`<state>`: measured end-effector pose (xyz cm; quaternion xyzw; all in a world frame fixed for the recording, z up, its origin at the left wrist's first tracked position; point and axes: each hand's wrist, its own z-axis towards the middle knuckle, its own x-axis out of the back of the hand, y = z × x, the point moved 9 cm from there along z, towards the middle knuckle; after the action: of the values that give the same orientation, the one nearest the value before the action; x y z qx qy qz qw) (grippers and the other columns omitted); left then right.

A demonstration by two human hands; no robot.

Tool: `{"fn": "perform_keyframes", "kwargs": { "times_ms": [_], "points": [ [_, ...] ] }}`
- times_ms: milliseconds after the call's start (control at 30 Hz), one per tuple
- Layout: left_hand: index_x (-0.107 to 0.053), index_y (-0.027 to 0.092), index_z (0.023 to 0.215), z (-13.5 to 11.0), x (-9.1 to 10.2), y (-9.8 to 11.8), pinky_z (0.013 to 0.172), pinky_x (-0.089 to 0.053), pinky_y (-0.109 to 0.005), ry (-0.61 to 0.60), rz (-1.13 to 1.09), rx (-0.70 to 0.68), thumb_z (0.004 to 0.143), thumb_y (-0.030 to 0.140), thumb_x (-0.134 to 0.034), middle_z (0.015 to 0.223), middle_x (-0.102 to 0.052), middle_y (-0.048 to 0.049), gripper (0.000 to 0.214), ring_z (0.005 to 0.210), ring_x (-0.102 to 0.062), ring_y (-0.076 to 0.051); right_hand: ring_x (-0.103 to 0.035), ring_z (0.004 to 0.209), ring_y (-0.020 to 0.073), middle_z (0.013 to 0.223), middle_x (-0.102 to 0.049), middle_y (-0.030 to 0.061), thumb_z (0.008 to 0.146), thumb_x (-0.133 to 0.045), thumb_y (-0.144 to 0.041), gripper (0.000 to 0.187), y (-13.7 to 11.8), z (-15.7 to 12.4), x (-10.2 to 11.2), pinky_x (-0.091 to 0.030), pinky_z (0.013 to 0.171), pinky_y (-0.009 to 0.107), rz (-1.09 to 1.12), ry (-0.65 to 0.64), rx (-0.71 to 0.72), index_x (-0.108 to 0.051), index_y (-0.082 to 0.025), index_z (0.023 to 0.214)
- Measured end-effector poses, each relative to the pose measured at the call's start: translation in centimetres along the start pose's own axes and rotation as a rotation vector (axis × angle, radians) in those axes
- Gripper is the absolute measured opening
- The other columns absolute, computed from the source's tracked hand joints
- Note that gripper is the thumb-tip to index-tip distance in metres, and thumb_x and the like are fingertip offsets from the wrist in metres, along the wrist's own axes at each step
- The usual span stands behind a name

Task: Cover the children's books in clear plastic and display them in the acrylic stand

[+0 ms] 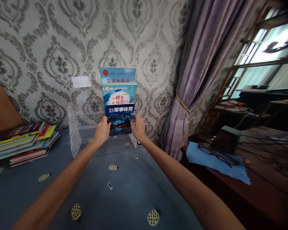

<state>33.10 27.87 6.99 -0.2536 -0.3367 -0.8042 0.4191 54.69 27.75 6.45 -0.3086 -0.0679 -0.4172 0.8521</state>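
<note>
Both hands grip a dark blue book [120, 119] by its side edges, cover facing me. My left hand [102, 130] is closed on its left edge, and my right hand [138, 128] on its right edge. The book stands upright at the front tier of a clear acrylic tiered rack [74, 131]; whether its bottom rests on the rack I cannot tell. Behind it, one step higher, stands a teal book [120, 91] with a white oval on its cover. A light blue book [118, 74] rises at the back, its lower part hidden.
A pile of several books and magazines [26, 140] lies left of the rack. A blue patterned cloth [124, 201] covers the table. At right, glasses [218, 155] lie on a light blue cloth [194, 156] on a dark red desk with cables. A purple curtain [194, 73] hangs beside the patterned wall.
</note>
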Motion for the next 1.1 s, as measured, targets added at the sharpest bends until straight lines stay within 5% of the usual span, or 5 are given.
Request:
{"fn": "perform_keyframes", "kwargs": {
  "times_ms": [1100],
  "points": [
    [-0.039, 0.015, 0.121, 0.1, -0.5, 0.8, 0.079, -0.051, -0.034, -0.129, 0.113, 0.054, 0.101, 0.023, -0.043, 0.093, -0.071, -0.0139, 0.023, 0.092, -0.072, -0.028, -0.058, 0.078, 0.0211, 0.098, -0.063, 0.0068, 0.083, -0.054, -0.022, 0.024, 0.9, -0.1, 0.5, -0.046, 0.073, 0.034, -0.056, 0.017, -0.171, -0.053, -0.020, 0.107]
  ]
}}
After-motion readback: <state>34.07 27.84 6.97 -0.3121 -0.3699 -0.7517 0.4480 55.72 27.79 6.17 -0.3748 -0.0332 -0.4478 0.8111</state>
